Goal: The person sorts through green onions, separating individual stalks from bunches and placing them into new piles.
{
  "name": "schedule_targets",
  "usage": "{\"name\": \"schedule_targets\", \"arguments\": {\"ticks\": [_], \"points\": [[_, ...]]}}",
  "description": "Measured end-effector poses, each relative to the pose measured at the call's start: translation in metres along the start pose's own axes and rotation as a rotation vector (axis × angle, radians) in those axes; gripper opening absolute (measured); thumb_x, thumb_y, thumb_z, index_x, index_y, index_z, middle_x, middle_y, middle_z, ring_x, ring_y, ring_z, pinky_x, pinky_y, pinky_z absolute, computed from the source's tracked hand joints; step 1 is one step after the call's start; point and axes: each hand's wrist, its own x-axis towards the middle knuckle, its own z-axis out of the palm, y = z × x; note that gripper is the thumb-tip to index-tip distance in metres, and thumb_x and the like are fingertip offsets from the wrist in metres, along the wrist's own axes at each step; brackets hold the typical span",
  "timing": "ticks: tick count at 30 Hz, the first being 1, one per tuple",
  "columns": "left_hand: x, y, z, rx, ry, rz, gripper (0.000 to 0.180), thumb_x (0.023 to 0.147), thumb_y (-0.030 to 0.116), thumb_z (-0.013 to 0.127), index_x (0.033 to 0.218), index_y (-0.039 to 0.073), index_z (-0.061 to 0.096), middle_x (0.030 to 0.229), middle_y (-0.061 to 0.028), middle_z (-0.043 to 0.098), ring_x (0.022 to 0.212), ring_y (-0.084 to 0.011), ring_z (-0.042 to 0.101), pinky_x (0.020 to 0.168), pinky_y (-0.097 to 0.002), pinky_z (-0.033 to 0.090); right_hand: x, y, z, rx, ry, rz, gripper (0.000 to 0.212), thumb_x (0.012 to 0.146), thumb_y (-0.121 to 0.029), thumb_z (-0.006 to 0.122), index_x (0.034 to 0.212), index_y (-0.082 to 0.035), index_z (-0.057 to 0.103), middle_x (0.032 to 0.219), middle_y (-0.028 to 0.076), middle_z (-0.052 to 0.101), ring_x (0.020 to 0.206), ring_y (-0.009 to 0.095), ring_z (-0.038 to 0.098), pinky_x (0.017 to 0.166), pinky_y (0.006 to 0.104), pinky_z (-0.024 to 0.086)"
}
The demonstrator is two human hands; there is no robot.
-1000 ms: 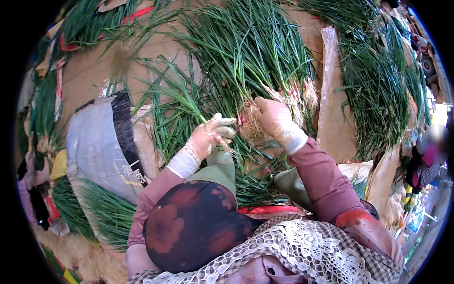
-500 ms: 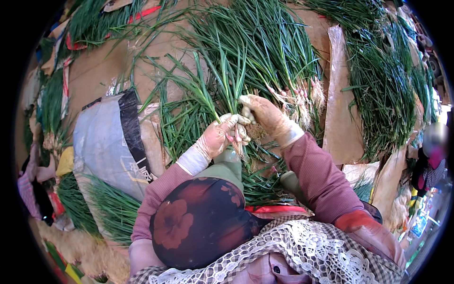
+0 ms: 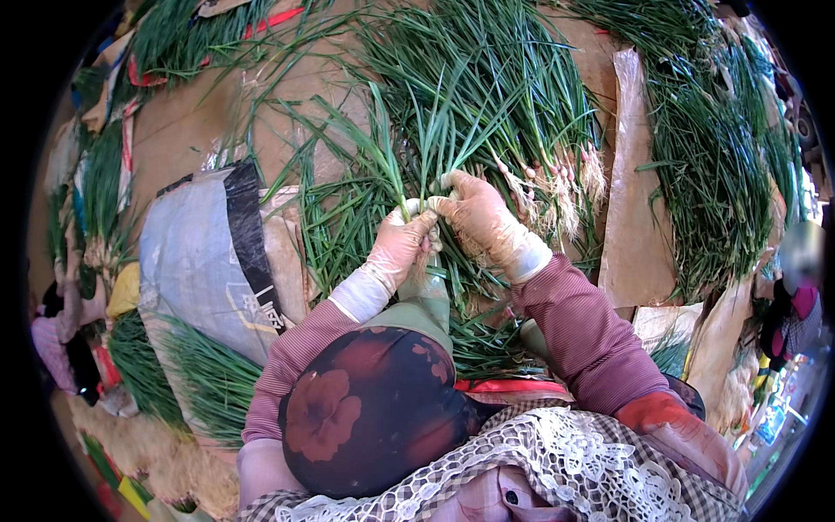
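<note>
Both my hands wear pale, thin gloves and meet in front of my knee. My left hand (image 3: 402, 245) is closed round the lower stems of a few scallions (image 3: 380, 158), whose green leaves fan upward and whose roots hang partly hidden below the fingers. My right hand (image 3: 480, 217) is bent in against it, thumb and fingers pinched at the base of scallion stems beside the left thumb; what exactly lies between those fingertips is mostly covered. Just beyond lies a big heap of scallions (image 3: 487, 78), with pale bulbs and stringy roots (image 3: 565, 193) toward my right hand.
Loose green leaves (image 3: 339, 235) litter the ground around my feet. A grey-blue sack (image 3: 191, 252) lies at left, over more scallions (image 3: 213, 383). Brown cardboard (image 3: 639, 235) separates the heap from another long scallion pile (image 3: 713, 165) at right. Another person (image 3: 59, 335) is at the far left edge.
My right hand has turned inward, its thumb now against my left hand. My left fingers have curled further round the stems, covering more of the bulbs. The held leaves have shifted slightly.
</note>
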Motion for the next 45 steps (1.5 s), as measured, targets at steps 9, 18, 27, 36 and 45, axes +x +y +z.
{"name": "schedule_targets", "arguments": {"ticks": [9,18,27,36,45], "points": [[-0.004,0.012,0.01,0.013,-0.148,-0.04,0.015,0.083,0.011,0.045,0.092,0.001,0.052,0.062,0.0002,0.05,0.045,-0.0046,0.043,0.039,-0.0157,0.036,-0.021,-0.001,-0.011,0.909,-0.236,0.133,0.011,0.082,-0.013,0.048,0.082,-0.002,0.05,0.065,0.002,0.051,0.055,0.008,0.047,0.05,0.0193,0.039],[-0.016,0.013,0.004,-0.204,-0.463,-0.126,0.032,0.085,0.023,0.044,0.101,-0.004,0.05,0.055,-0.0005,0.044,0.045,-0.008,0.043,0.042,-0.0204,0.037,-0.027,0.029,-0.004,1.13,-0.304,0.418,0.029,0.085,-0.031,0.042,0.091,-0.005,0.054,0.087,0.01,0.058,0.075,0.016,0.057,0.079,0.0328,0.041],[-0.011,0.005,0.0,-0.471,-0.72,-0.037,0.043,0.079,0.04,0.049,0.05,0.01,0.039,0.041,0.001,0.035,0.038,-0.0155,0.042,0.037,-0.024,0.037,0.018,0.018,0.046,0.821,-0.186,0.046,0.019,0.08,-0.023,0.049,0.076,-0.005,0.055,0.072,0.005,0.058,0.064,0.018,0.054,0.058,0.0302,0.043],[-0.012,0.046,0.007,-0.589,-0.183,0.209,0.031,0.084,0.027,0.044,0.062,0.006,0.049,0.04,0.0006,0.032,0.047,-0.0167,0.043,0.044,-0.0254,0.037,-0.02,0.0,-0.008,-0.651,-0.204,-0.023,0.038,0.075,-0.039,0.05,0.094,-0.005,0.049,0.087,0.017,0.055,0.084,0.032,0.054,0.072,0.0389,0.041],[0.0,-0.005,-0.016,-0.358,-0.204,-0.208,0.041,0.087,0.029,0.037,0.105,-0.007,0.047,0.049,-0.0014,0.045,0.054,-0.0159,0.05,0.058,-0.029,0.045,0.005,-0.011,-0.061,-0.576,0.087,0.154,0.02,0.077,-0.027,0.051,0.078,-0.008,0.056,0.07,0.013,0.055,0.07,0.027,0.055,0.065,0.0371,0.043]]}}
